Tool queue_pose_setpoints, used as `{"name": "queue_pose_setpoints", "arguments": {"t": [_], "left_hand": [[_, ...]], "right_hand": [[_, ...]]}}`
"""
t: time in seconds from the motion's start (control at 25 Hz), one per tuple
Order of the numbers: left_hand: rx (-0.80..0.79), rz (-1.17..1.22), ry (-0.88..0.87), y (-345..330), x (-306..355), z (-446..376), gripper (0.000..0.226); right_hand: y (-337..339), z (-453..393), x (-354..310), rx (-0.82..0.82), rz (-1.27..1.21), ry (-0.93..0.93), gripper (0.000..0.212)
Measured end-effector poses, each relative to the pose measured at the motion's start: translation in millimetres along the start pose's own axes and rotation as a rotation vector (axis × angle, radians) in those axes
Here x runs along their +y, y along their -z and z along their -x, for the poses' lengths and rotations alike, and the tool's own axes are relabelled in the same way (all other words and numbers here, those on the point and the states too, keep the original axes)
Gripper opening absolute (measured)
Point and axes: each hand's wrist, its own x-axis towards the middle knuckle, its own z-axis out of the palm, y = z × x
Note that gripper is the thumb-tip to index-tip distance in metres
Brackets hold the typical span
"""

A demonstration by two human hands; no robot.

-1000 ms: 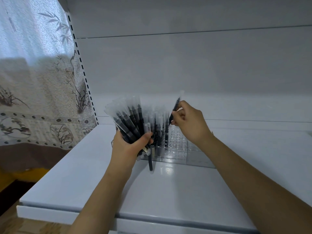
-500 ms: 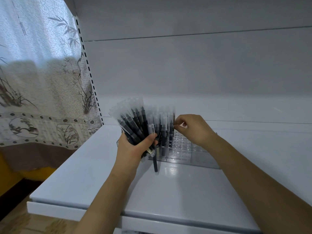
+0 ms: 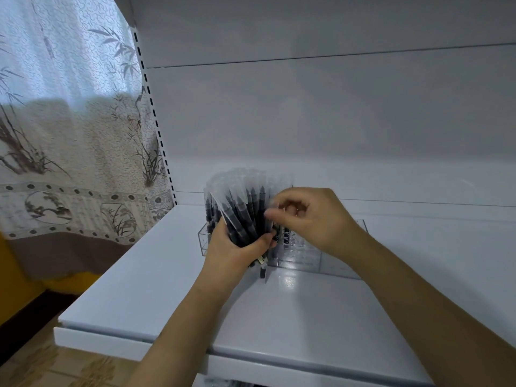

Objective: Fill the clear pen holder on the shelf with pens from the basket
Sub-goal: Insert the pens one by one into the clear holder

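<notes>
Mostly slim sleeved pens (image 3: 243, 216), clear gridded holder (image 3: 301, 255)

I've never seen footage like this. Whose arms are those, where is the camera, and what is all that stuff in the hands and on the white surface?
There is no machine here: these are a person's two bare arms, filmed by one wide-angle camera worn on the head, looking forward and down. That is why the arms reach in from the bottom of the picture.

The left hand grips a fanned bundle of pens, dark pens in clear sleeves. The right hand reaches over to that bundle with its fingers curled at the pen tops; the blur hides whether it has pinched one.

Behind the hands, on the white shelf, stands a clear holder with rows of small holes. Some pens already stand in its left part; the right part looks empty. To the left hangs a patterned curtain. No basket is visible.
</notes>
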Motion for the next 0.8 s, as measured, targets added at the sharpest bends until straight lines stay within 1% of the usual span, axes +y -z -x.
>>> {"name": "queue_pose_setpoints", "arguments": {"t": [0.04, 0.08, 0.12, 0.16, 0.2, 0.24, 0.28, 0.32, 0.36, 0.48, 0.64, 0.8], "left_hand": [[0.006, -0.002, 0.008, 0, 0, 1, 0.028], [0.015, -0.002, 0.019, 0, 0, 1, 0.029], [0.021, 0.004, 0.029, 0, 0, 2, 0.029], [0.023, 0.009, 0.036, 0, -1, 2, 0.029], [0.024, 0.009, 0.039, 0, -2, 2, 0.028], [0.028, 0.009, 0.044, -1, -2, 2, 0.027], [0.034, 0.011, 0.052, -1, -2, 1, 0.026], [0.038, 0.014, 0.059, -1, -3, 1, 0.025], [0.038, 0.013, 0.062, 0, -4, 1, 0.025], [0.029, 0.003, 0.056, 1, -6, 0, 0.025], [0.061, -0.006, 0.053, 2, -7, -1, 0.035], [0.058, -0.006, 0.063, 2, -8, -2, 0.039]], "right_hand": [[5, 1, -1, 0.054, -0.091, -0.020, 0.011], [10, 1, -3, 0.142, -0.221, -0.024, 0.010], [16, 1, -3, 0.271, -0.367, -0.005, 0.012], [22, 0, -3, 0.427, -0.455, 0.026, 0.014], [27, -1, -1, 0.575, -0.448, 0.050, 0.016], [30, -3, 2, 0.681, -0.383, 0.049, 0.017], [30, -5, 6, 0.732, -0.301, 0.025, 0.018], [28, -7, 10, 0.728, -0.230, -0.010, 0.018], [24, -9, 14, 0.686, -0.177, -0.037, 0.016], [12, -13, 22, 0.509, -0.101, -0.094, 0.014], [3, -19, 27, 0.380, -0.028, -0.110, 0.014], [-7, -26, 33, 0.202, 0.177, -0.121, 0.016]]}}
